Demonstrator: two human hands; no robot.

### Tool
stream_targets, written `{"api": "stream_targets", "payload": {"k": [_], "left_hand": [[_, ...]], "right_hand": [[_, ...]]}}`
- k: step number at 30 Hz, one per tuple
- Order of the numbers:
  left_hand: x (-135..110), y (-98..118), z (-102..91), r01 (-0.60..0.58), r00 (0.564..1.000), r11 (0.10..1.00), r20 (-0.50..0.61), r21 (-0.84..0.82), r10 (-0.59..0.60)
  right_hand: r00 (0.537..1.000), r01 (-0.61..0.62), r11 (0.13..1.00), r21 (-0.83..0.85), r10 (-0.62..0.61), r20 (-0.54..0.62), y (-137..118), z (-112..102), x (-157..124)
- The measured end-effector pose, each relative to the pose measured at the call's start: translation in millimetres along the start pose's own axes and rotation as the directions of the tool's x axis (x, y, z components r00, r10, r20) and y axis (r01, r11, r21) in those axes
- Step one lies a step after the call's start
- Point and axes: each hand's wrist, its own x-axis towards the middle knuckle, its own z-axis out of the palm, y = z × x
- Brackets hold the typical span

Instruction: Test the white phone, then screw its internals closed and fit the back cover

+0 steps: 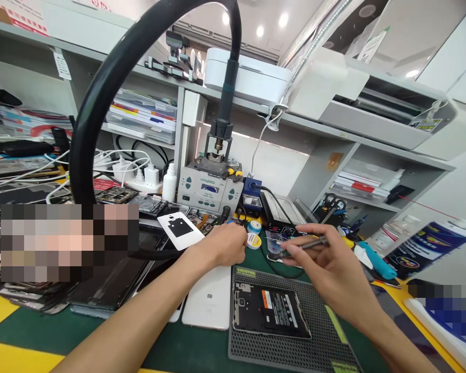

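My left hand (229, 243) is closed, reaching over the bench beside two small round tubs (253, 240). Its fingertips are turned away, so whatever they hold is hidden. In my right hand (328, 264) a slim, dark pen-shaped tool (307, 246) is gripped between thumb and fingers, its tip pointing left. Below and between the hands lies an opened phone (270, 311), battery and inner frame showing, on a grey perforated mat (326, 342). A white phone back cover (206, 305) with an MI logo rests left of it, under my left wrist.
Behind stands a hot-air rework station (209, 189), its thick black hose (86, 119) arching over the left side. Stacked phones (108, 280) and a white panel (171, 220) lie left. A blue spray can (429, 248) and scissors (330, 204) are at right. Shelves (392, 145) run behind.
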Motion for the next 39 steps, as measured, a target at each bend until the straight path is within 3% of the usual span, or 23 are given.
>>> {"api": "stream_targets", "payload": {"k": [6,12,17,22,25,29,34,39], "left_hand": [[-4.5,12.8,3.2,-0.001,0.999,0.952,0.039,0.305,-0.012],[-3.4,25.6,7.6,-0.007,0.996,0.925,0.083,0.381,-0.027],[-2.5,22.7,14.1,0.074,0.995,0.962,0.047,0.262,-0.089],[2.7,16.7,14.7,0.208,0.978,0.970,0.034,-0.123,-0.205],[5.4,21.1,11.0,0.298,0.955,0.856,0.122,-0.423,-0.272],[5.5,32.1,6.9,0.383,0.924,0.602,0.278,-0.701,-0.264],[6.6,37.0,4.3,0.464,0.884,0.328,0.409,-0.823,-0.225],[8.3,35.6,3.0,0.497,0.862,0.170,0.460,-0.851,-0.214]], "right_hand": [[0.996,-0.066,0.995,0.072,0.070,-0.050,20.7,-0.8,16.9],[0.996,-0.081,0.988,0.134,0.086,-0.034,29.0,3.6,10.6],[0.994,-0.092,0.979,0.181,0.102,-0.046,37.0,8.0,10.4],[0.983,-0.083,0.959,0.271,0.123,-0.133,35.9,4.1,11.4],[0.971,-0.059,0.936,0.347,0.134,-0.197,31.3,0.7,10.9],[0.958,-0.010,0.909,0.416,0.127,-0.256,28.0,0.0,10.3],[0.952,0.028,0.899,0.437,0.109,-0.285,27.6,1.3,9.1],[0.953,0.051,0.902,0.429,0.085,-0.292,26.8,0.9,7.6]]}}
